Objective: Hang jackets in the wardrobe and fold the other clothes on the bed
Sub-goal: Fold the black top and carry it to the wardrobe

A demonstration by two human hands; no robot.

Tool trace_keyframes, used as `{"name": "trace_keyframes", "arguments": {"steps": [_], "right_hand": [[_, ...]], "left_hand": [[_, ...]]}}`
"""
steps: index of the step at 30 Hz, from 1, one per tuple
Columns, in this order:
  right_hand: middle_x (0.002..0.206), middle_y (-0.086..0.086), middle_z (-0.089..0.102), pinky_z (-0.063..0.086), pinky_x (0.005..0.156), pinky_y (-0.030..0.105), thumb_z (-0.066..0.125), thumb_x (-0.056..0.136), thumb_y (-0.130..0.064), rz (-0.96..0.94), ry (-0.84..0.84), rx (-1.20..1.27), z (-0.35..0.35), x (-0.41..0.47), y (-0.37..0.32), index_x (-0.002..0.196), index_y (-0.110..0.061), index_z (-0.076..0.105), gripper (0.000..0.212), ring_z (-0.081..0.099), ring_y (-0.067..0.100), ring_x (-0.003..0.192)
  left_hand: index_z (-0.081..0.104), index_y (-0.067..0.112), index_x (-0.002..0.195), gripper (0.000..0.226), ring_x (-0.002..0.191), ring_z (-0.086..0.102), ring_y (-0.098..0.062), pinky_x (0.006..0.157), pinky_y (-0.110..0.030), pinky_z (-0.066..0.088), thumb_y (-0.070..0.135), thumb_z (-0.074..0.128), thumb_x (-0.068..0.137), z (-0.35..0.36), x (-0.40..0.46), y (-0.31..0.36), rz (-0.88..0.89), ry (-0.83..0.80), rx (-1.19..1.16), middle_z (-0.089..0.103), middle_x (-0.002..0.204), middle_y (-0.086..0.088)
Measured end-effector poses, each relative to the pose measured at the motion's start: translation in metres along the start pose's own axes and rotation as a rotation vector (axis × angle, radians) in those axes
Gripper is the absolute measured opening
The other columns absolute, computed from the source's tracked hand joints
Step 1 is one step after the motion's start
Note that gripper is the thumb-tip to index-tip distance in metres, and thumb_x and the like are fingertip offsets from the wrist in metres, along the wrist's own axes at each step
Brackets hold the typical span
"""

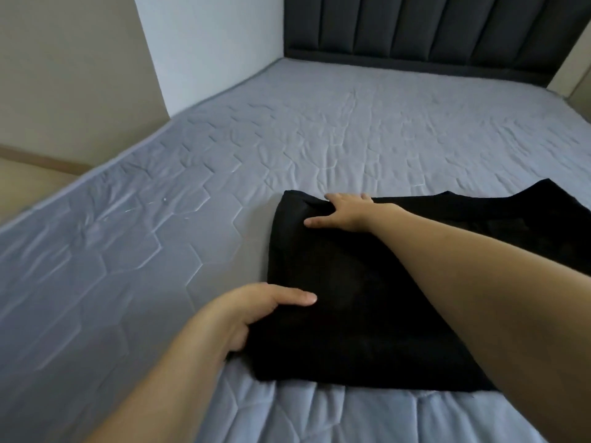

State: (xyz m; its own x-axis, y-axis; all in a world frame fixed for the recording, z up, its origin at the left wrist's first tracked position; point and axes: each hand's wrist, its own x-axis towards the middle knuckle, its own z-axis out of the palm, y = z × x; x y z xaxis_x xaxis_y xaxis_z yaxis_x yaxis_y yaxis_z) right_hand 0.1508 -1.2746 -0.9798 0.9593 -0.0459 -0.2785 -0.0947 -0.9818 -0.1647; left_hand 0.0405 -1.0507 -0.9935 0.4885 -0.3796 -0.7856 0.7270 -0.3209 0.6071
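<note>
A black garment [351,298] lies partly folded on the bed [351,129], in the near right part of the view. My left hand [256,311] grips its near-left edge, thumb on top and fingers tucked underneath. My right hand [345,211] rests flat on the far-left corner of the garment, thumb spread toward me and fingers reaching to its far edge. The rest of the garment runs off to the right behind my right forearm.
The grey quilted mattress stretches left and away from me. A dark padded headboard [431,30] stands at its far end. A white wall [208,43] and a beige wall [73,75] run along the bed's left side.
</note>
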Motion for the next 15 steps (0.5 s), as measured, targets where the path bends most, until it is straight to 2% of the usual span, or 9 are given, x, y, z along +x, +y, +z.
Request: {"name": "trace_keyframes", "arguments": {"steps": [2,4,5,8,10,12,13,15], "right_hand": [[0.129,0.0,0.054,0.035,0.105,0.046,0.056,0.051,-0.092,0.055,-0.075,0.041,0.0,0.016,-0.007,0.13,-0.024,0.047,0.105,0.05,0.026,0.119],[0.115,-0.004,0.06,0.043,0.099,0.046,0.068,0.039,-0.086,0.105,-0.155,0.124,-0.007,0.025,-0.013,0.12,-0.025,0.053,0.103,0.059,0.023,0.105],[0.109,-0.004,0.063,0.046,0.097,0.045,0.073,0.04,-0.079,0.116,-0.192,0.137,-0.012,0.027,-0.016,0.117,-0.024,0.057,0.096,0.062,0.023,0.1],[0.108,0.003,0.065,0.048,0.095,0.045,0.076,0.061,-0.044,0.125,-0.2,0.174,-0.043,0.016,-0.039,0.116,-0.02,0.059,0.063,0.064,0.028,0.097],[0.113,0.008,0.062,0.048,0.095,0.042,0.071,0.076,-0.022,0.099,-0.109,0.293,-0.075,0.006,-0.062,0.117,-0.015,0.058,0.043,0.06,0.029,0.1],[0.105,0.013,0.062,0.051,0.087,0.041,0.063,0.08,-0.01,0.081,0.032,0.473,-0.115,-0.007,-0.088,0.111,-0.01,0.06,0.031,0.061,0.031,0.094],[0.099,0.014,0.062,0.053,0.08,0.039,0.06,0.079,-0.008,0.081,0.121,0.561,-0.138,-0.015,-0.102,0.105,-0.008,0.06,0.026,0.061,0.031,0.088],[0.091,0.017,0.061,0.05,0.067,0.032,0.055,0.077,-0.004,0.074,0.301,0.763,-0.188,-0.036,-0.133,0.092,-0.006,0.059,0.016,0.059,0.029,0.076]], "left_hand": [[0.076,0.004,0.082,0.011,0.078,0.073,-0.029,0.073,-0.034,0.055,0.015,0.077,0.078,-0.008,0.008,0.003,-0.021,-0.036,-0.01,0.074,0.09,-0.018],[0.073,0.003,0.096,0.02,0.091,0.071,-0.031,0.085,-0.039,0.054,0.011,0.077,0.077,-0.013,0.011,0.005,-0.038,-0.042,0.008,0.074,0.095,-0.017],[0.071,0.002,0.101,0.024,0.094,0.07,-0.03,0.087,-0.04,0.054,0.01,0.076,0.078,-0.014,0.01,0.008,-0.041,-0.038,0.021,0.074,0.096,-0.017],[0.07,0.003,0.095,0.012,0.083,0.069,-0.025,0.078,-0.037,0.055,0.008,0.07,0.084,-0.021,-0.009,0.032,-0.03,-0.031,0.091,0.075,0.081,-0.012],[0.069,0.004,0.091,0.009,0.08,0.068,-0.026,0.078,-0.037,0.054,0.008,0.069,0.083,-0.037,-0.037,0.06,0.01,0.079,0.159,0.073,0.076,-0.011],[0.067,0.003,0.091,0.009,0.084,0.068,-0.03,0.084,-0.04,0.054,0.008,0.068,0.083,-0.061,-0.073,0.095,0.088,0.218,0.25,0.073,0.079,-0.013],[0.067,0.002,0.097,0.017,0.09,0.067,-0.033,0.089,-0.043,0.053,0.01,0.07,0.081,-0.073,-0.097,0.113,0.127,0.297,0.297,0.072,0.088,-0.016],[0.061,0.003,0.119,0.05,0.1,0.065,-0.038,0.095,-0.047,0.051,0.015,0.078,0.074,-0.093,-0.15,0.151,0.235,0.493,0.432,0.068,0.11,-0.017]]}}
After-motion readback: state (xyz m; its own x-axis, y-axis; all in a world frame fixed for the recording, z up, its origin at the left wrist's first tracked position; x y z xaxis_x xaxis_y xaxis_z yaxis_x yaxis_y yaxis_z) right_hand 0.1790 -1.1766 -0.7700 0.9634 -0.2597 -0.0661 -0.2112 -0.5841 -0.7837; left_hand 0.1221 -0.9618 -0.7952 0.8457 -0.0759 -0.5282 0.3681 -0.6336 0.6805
